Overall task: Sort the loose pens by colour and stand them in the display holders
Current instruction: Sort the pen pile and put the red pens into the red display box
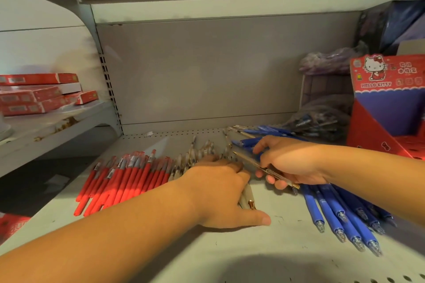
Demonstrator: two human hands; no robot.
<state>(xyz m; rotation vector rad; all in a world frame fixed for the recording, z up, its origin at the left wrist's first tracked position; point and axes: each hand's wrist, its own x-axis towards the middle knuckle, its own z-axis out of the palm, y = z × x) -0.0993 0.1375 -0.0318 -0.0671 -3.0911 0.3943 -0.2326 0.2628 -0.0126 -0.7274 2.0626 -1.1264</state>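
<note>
Grey shelf shows open surface along its front edge, red pens left, blue pens right, while the left hand lies flat-fingered on white pens and the right hand pinches a gold-clipped pen.

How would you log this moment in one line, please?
left hand: rests on white pens | right hand: holds clear pen | red pens: piled left | blue pens: piled right
</note>
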